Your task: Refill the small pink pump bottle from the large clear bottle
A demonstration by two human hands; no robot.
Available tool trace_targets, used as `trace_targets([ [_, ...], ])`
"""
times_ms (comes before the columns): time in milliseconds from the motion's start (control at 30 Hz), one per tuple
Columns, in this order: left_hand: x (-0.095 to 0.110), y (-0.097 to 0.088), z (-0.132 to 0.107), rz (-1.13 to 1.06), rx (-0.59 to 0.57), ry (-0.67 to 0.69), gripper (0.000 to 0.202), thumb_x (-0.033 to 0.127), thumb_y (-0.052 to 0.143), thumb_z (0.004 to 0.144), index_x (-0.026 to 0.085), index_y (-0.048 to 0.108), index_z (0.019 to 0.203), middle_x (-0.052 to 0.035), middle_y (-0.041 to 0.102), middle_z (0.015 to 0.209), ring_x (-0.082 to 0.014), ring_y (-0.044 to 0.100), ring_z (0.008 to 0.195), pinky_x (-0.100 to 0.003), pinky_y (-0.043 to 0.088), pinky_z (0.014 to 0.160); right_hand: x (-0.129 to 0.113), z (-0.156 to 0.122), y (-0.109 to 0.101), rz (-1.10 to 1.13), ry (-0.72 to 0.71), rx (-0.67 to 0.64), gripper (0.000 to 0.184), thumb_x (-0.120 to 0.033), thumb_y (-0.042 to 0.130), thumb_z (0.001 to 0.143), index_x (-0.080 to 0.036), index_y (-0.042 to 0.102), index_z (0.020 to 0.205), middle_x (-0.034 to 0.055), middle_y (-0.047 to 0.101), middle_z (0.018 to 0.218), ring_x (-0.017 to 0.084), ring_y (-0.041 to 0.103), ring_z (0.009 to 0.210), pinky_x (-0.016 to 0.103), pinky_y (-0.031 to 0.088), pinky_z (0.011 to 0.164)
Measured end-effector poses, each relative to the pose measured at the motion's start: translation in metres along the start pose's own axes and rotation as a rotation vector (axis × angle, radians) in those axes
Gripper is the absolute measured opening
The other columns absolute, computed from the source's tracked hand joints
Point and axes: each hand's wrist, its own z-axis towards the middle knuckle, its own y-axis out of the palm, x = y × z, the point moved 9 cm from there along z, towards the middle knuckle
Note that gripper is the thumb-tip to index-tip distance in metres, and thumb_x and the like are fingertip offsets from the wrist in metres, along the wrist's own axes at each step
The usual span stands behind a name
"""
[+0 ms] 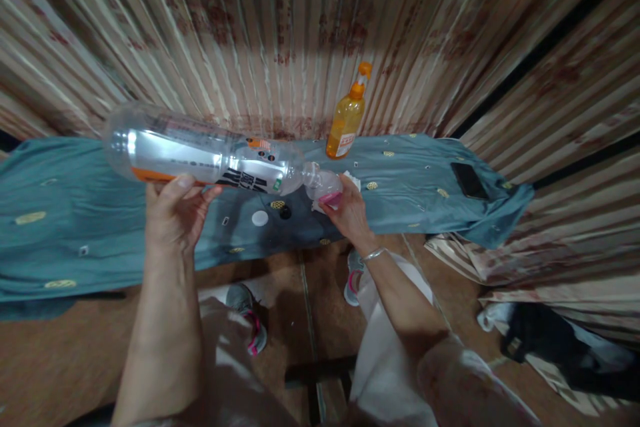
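My left hand point(175, 210) is closed around a big clear plastic bottle point(200, 153) with an orange and black label. The bottle lies almost level in the air, its neck pointing right. At its mouth is a small clear container point(324, 181) with pink at its lower end. My right hand point(350, 210) grips this container; I cannot tell whether the two are touching or joined. Behind the right hand, part of a crumpled white tissue point(352, 180) shows on the cloth. A white round cap point(260, 218) and a black round cap point(285, 212) lie below the big bottle.
A teal patterned cloth point(410, 180) covers the narrow table. An orange pump bottle point(347, 121) stands at the back, before a pleated curtain point(270, 33). Toward the right end lies a black phone point(469, 181). Dark fabric point(560, 347) rests at the lower right.
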Motion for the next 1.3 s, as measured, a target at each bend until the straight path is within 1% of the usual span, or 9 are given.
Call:
trace_targets([
  [100,0.000,-0.001,0.000,0.001,0.019,-0.004,0.034,0.020,0.081,0.041,0.018,0.060,0.068,0.0037,0.062,0.056,-0.0100,0.059,0.049,-0.019,0.056,0.046,-0.002,0.000,-0.002,-0.007,0.000,0.003,0.073,-0.038,0.068,0.077,-0.009,0.032,0.135,0.0217,0.050,0.132,0.031,0.046,0.126,0.050,0.041,0.105],
  [267,0.000,-0.002,-0.001,-0.009,0.025,-0.016,0.032,0.020,0.081,0.039,0.018,0.057,0.061,0.0048,0.057,0.050,-0.0109,0.060,0.049,-0.020,0.057,0.046,-0.002,0.001,-0.003,-0.008,0.019,0.001,0.071,-0.036,0.070,0.075,-0.010,0.036,0.132,0.0212,0.053,0.129,0.032,0.049,0.123,0.051,0.044,0.102],
  [500,-0.002,-0.004,0.000,0.000,0.044,-0.046,0.036,0.020,0.083,0.036,0.016,0.063,0.065,0.0060,0.055,0.045,-0.0079,0.055,0.043,-0.020,0.057,0.045,-0.001,0.001,-0.003,0.009,0.026,-0.001,0.073,-0.033,0.072,0.073,-0.007,0.037,0.131,0.0234,0.051,0.131,0.033,0.048,0.125,0.049,0.044,0.102],
  [667,-0.004,-0.008,-0.001,-0.023,0.079,-0.052,0.036,0.020,0.083,0.035,0.015,0.060,0.063,0.0030,0.064,0.056,-0.0106,0.061,0.049,-0.022,0.057,0.046,-0.002,0.001,-0.003,0.009,0.014,0.005,0.071,-0.037,0.069,0.076,-0.009,0.036,0.131,0.0222,0.053,0.129,0.032,0.049,0.124,0.050,0.043,0.103],
  [833,-0.006,-0.006,0.000,-0.023,0.067,-0.067,0.033,0.020,0.083,0.035,0.014,0.062,0.060,0.0040,0.060,0.050,-0.0080,0.057,0.044,-0.021,0.057,0.046,-0.003,0.001,-0.005,0.003,0.009,0.030,0.071,-0.036,0.071,0.074,-0.007,0.038,0.130,0.0221,0.055,0.127,0.033,0.051,0.121,0.049,0.045,0.102],
  [1000,-0.007,-0.003,0.000,-0.039,0.073,-0.067,0.033,0.021,0.083,0.035,0.014,0.060,0.057,0.0017,0.065,0.058,-0.0100,0.060,0.049,-0.022,0.058,0.047,0.001,0.001,-0.004,0.005,0.023,0.015,0.071,-0.037,0.071,0.074,-0.008,0.038,0.130,0.0217,0.055,0.127,0.033,0.052,0.121,0.051,0.045,0.101],
  [1067,-0.008,-0.001,0.000,-0.036,0.066,-0.066,0.032,0.021,0.083,0.036,0.015,0.060,0.057,0.0027,0.062,0.054,-0.0092,0.059,0.048,-0.021,0.058,0.047,0.003,0.001,-0.004,0.011,0.031,0.013,0.071,-0.038,0.070,0.075,-0.008,0.037,0.131,0.0216,0.054,0.128,0.033,0.051,0.122,0.051,0.044,0.102],
  [1200,-0.007,0.002,0.000,-0.020,0.030,-0.055,0.030,0.022,0.083,0.038,0.015,0.061,0.057,0.0063,0.049,0.042,-0.0092,0.057,0.048,-0.019,0.057,0.048,0.004,0.001,-0.003,0.010,0.037,-0.002,0.072,-0.039,0.069,0.076,-0.009,0.036,0.132,0.0217,0.054,0.128,0.032,0.051,0.122,0.051,0.043,0.102],
  [1300,-0.006,0.001,0.001,-0.012,0.031,-0.050,0.030,0.022,0.083,0.038,0.015,0.061,0.057,0.0049,0.053,0.046,-0.0086,0.056,0.047,-0.020,0.057,0.047,0.003,0.001,-0.003,0.005,0.034,0.000,0.073,-0.039,0.071,0.074,-0.008,0.037,0.131,0.0219,0.055,0.128,0.033,0.051,0.121,0.050,0.044,0.102],
])
